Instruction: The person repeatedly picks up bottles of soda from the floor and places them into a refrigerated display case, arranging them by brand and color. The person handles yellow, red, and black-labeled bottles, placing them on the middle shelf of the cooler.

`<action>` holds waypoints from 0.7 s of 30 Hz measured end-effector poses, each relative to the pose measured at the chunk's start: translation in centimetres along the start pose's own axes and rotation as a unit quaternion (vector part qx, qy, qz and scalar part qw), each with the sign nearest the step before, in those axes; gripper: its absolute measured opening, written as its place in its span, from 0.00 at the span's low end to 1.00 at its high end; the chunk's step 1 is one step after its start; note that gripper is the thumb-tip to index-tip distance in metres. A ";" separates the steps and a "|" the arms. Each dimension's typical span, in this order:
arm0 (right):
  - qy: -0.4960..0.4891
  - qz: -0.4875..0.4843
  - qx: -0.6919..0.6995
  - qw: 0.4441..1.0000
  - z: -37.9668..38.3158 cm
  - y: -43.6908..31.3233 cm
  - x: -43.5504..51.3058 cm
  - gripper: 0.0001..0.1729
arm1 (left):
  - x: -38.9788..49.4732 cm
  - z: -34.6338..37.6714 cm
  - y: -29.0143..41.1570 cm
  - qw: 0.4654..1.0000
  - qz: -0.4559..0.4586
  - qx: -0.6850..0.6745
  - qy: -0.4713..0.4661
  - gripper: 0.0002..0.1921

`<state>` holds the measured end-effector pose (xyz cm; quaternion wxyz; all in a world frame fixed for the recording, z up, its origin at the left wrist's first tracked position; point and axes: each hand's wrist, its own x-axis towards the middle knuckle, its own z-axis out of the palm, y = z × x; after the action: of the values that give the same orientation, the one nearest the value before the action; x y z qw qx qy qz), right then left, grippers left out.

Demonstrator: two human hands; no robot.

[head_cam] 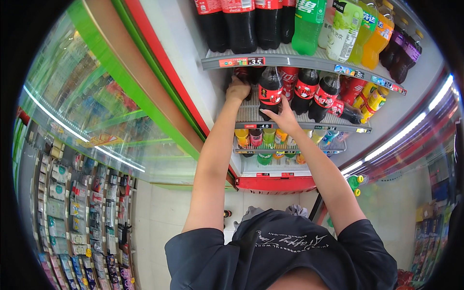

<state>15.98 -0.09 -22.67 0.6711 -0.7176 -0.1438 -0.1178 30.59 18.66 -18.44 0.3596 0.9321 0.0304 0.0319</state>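
My left hand (238,89) reaches into the far left of the cooler's second shelf, its fingers around a dark cola bottle (242,74) partly hidden by the hand. To its right, my right hand (282,115) touches a red-labelled cola bottle (270,92) that stands near the shelf's front edge, thumb at the lower left and fingers on the right side. Beside that bottle stand more cola bottles (305,88), red cola cans or packs behind them, and one cola bottle lying on its side (346,111).
Large bottles stand on the upper shelf (286,61) above my hands. Smaller drinks fill the lower shelf (290,150). An open glass cooler door (398,206) is at the right, a green-framed glass case (119,119) at the left. A bottle (227,214) is on the floor.
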 end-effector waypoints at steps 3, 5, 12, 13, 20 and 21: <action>-0.005 0.032 0.010 0.999 -0.9 -1.0 -0.4 0.53 | 0.5 2.0 0.0 0.999 -0.023 -0.025 0.002 0.50; -0.005 0.011 0.017 1.000 0.4 -1.6 -0.3 0.51 | 3.2 2.3 -2.5 0.999 -0.027 -0.023 0.021 0.51; -0.006 0.019 0.014 1.000 -0.3 -0.7 0.0 0.47 | 4.1 3.0 -0.5 0.999 -0.003 -0.039 0.013 0.43; -0.006 0.006 0.003 1.000 -0.3 -0.6 0.0 0.47 | 3.5 3.0 -0.3 0.998 -0.031 -0.040 0.026 0.44; -0.009 -0.015 0.019 1.000 0.4 -0.1 0.5 0.47 | 0.6 2.8 -1.4 0.989 0.028 -0.080 0.122 0.52; -0.007 -0.013 0.012 1.000 0.2 0.0 0.5 0.47 | -0.3 3.1 -1.2 0.986 0.030 -0.085 0.142 0.52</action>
<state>16.42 0.14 -22.49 0.6769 -0.7087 -0.1592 -0.1192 30.53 17.47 -21.57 0.4283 0.8846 0.0502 0.1776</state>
